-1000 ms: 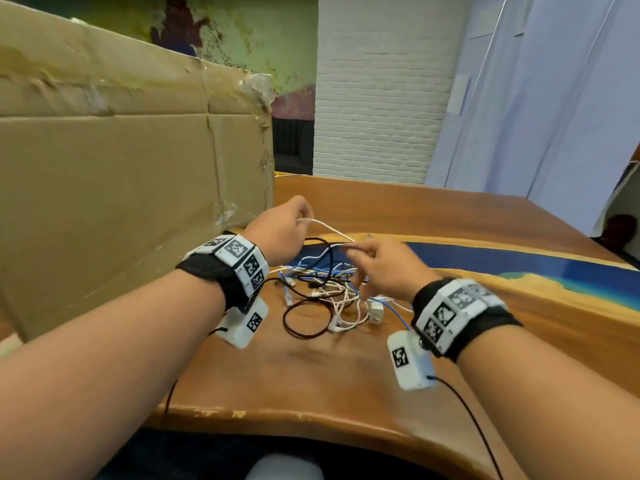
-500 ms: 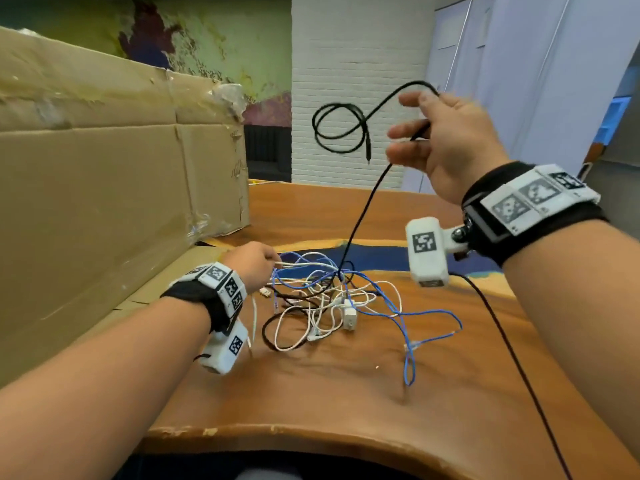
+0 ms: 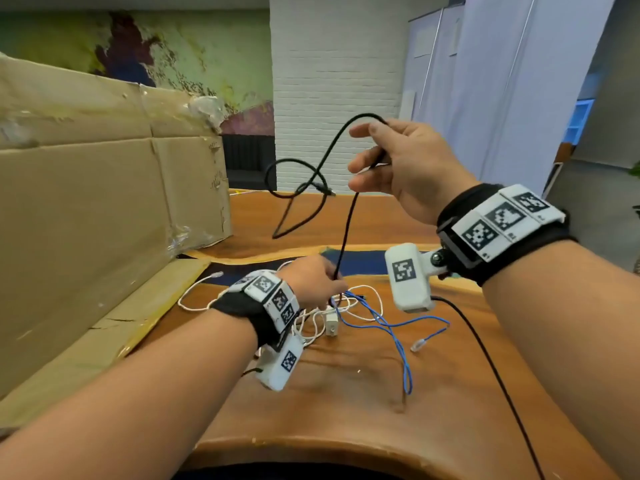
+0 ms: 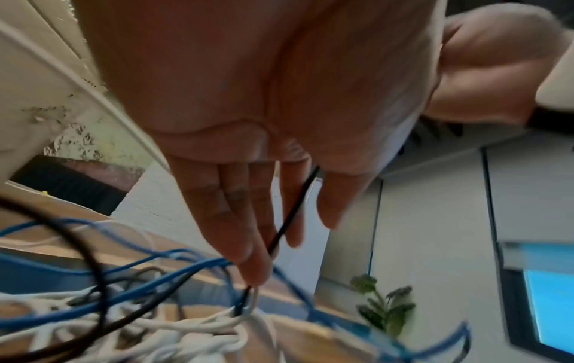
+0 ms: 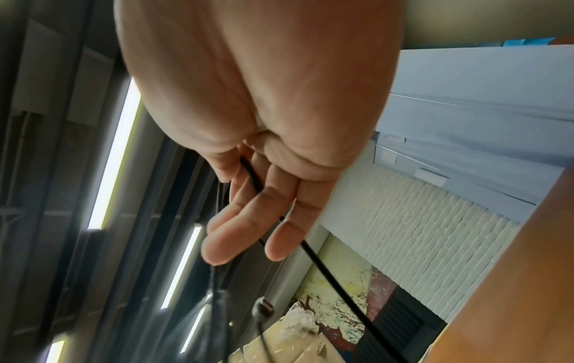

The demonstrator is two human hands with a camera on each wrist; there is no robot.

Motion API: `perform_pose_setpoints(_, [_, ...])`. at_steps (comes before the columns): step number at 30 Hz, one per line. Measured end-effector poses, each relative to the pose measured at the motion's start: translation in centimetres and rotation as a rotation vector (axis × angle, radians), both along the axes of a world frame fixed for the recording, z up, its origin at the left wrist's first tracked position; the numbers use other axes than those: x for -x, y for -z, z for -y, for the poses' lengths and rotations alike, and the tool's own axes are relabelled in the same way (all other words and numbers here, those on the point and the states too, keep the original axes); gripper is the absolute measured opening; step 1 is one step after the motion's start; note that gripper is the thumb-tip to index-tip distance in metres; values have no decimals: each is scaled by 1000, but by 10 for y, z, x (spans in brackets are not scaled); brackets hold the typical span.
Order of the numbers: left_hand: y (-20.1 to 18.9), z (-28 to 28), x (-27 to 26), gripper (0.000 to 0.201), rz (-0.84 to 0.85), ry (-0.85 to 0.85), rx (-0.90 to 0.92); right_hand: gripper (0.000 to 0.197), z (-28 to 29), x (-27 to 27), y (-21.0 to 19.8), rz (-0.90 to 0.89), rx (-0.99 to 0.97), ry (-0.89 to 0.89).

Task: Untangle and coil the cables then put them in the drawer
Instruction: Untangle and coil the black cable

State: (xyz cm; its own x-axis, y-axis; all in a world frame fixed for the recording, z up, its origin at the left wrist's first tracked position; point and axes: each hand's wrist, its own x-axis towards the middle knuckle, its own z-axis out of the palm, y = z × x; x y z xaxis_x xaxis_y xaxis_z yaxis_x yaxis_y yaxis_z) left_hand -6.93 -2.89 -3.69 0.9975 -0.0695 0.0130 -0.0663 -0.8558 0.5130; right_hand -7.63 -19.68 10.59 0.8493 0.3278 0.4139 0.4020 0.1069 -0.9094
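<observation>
A tangle of blue cable (image 3: pixel 391 327), white cables (image 3: pixel 194 303) and a white adapter (image 3: pixel 330 323) lies on the wooden table (image 3: pixel 346 410). My right hand (image 3: pixel 363 157) is raised high and pinches a black cable (image 3: pixel 346 230), whose free end hangs to the left in a loose loop ending in a plug (image 3: pixel 327 192). In the right wrist view the black cable (image 5: pixel 329 272) runs across the fingers (image 5: pixel 248 221). My left hand (image 3: pixel 311 282) is down on the tangle. There the black cable (image 4: pixel 292 211) passes between its fingers (image 4: pixel 242 240) above the blue cable (image 4: pixel 149 285) and white cables (image 4: pixel 198 324).
A large cardboard sheet (image 3: pixel 104 202) stands along the table's left side, with a flap lying flat on the table. The thin black lead (image 3: pixel 485 358) of the wrist camera trails over the table's right part. No drawer is in view.
My right hand has pulled the black cable up out of the tangle and holds it high. The loop has sagged lower. The blue cable spread to the right, and my left hand moved right on the tangle.
</observation>
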Motion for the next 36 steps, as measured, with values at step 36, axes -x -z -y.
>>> perform_pose_setpoints(36, [-105,-48,22,39,601,-24,-32,39,-44,-31,95,246,403,102])
